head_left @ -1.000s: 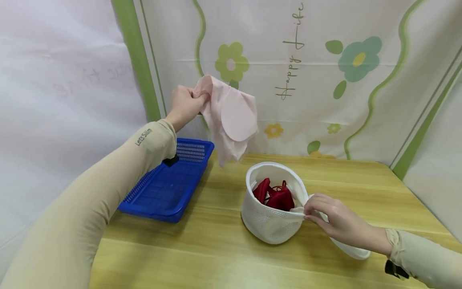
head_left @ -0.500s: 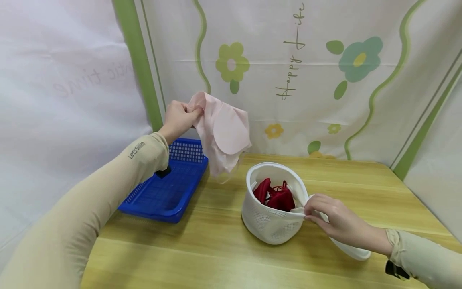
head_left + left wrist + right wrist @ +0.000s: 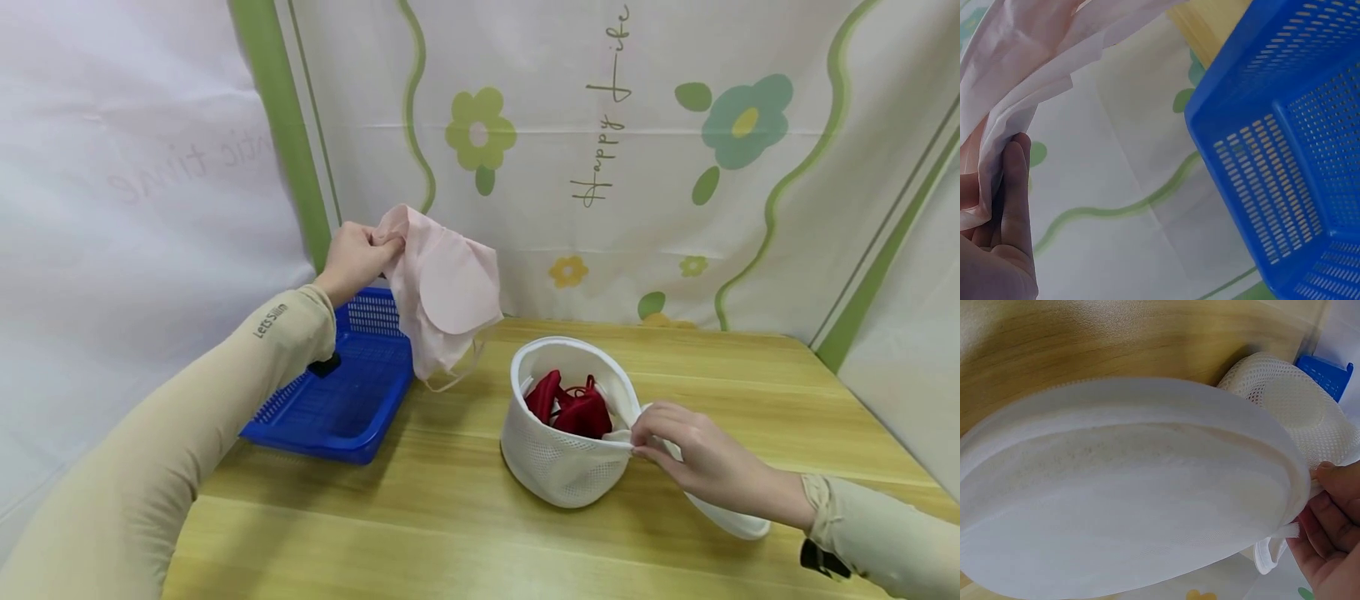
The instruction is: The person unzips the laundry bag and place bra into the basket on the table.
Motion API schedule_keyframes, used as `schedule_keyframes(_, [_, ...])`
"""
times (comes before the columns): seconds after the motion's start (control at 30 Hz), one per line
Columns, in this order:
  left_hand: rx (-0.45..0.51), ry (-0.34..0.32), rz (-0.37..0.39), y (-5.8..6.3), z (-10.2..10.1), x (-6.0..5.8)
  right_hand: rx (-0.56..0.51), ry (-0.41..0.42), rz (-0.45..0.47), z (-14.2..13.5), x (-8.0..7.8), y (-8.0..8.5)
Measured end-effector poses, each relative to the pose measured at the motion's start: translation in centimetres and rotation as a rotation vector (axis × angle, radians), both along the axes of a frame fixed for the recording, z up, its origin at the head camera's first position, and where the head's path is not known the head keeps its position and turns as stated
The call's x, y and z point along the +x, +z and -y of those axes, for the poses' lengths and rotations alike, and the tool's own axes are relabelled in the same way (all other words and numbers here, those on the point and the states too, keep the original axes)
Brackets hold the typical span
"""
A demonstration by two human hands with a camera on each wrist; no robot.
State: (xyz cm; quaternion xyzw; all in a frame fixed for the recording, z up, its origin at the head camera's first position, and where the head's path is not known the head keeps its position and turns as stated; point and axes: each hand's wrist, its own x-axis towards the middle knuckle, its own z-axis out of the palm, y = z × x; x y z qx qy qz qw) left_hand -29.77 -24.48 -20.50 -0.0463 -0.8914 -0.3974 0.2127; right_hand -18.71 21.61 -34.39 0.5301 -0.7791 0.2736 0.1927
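Note:
My left hand [image 3: 351, 262] pinches the gathered edge of a pale pink bra [image 3: 459, 287], which hangs in the air. An oval cup faces the head camera and a thin strap dangles below. In the left wrist view, the pink cloth [image 3: 1019, 53] lies between thumb and fingers. My right hand [image 3: 697, 457] pinches the rim of a round white mesh laundry bag [image 3: 566, 475] standing unzipped on the table. Dark red lingerie [image 3: 587, 414] with thin straps lies inside the bag. The bag's lid [image 3: 1122, 500], folded outward, fills much of the right wrist view.
A blue plastic basket [image 3: 366, 446] with slotted sides stands left of the bag, below my left forearm. Both rest on a wood-grain table [image 3: 450, 533]. A flower-printed white curtain [image 3: 652, 192] hangs behind the table.
My left hand has come down and to the left with the bra, now nearer the blue basket. The right hand and laundry bag have stayed in place.

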Motion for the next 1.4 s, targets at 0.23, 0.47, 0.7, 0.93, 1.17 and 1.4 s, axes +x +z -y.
schedule_keyframes(0.23, [-0.011, 0.096, -0.001, 0.4, 1.6, -0.2, 0.005, -0.006, 0.028, -0.2, 0.1, 0.0])
schedule_keyframes(0.47, [0.008, 0.134, 0.002, 0.1, 3.6, 0.0, 0.001, 0.008, 0.026, -0.3, -0.1, -0.2])
schedule_keyframes(0.7, [0.054, 0.188, -0.018, 0.1, 5.9, 0.0, -0.004, 0.013, 0.025, -0.3, -0.2, -0.3])
schedule_keyframes(0.93, [0.058, 0.305, 0.010, 0.5, 8.0, 0.1, 0.008, -0.006, 0.040, -0.3, 0.0, -0.1])
schedule_keyframes(1.17, [0.019, 0.389, 0.006, 0.3, 9.9, 0.2, 0.012, -0.010, 0.041, -0.2, 0.0, -0.1])
schedule_keyframes(1.4, [-0.059, 0.392, -0.020, -0.7, 10.2, 0.3, 0.008, -0.007, 0.039, -0.1, 0.1, -0.1])
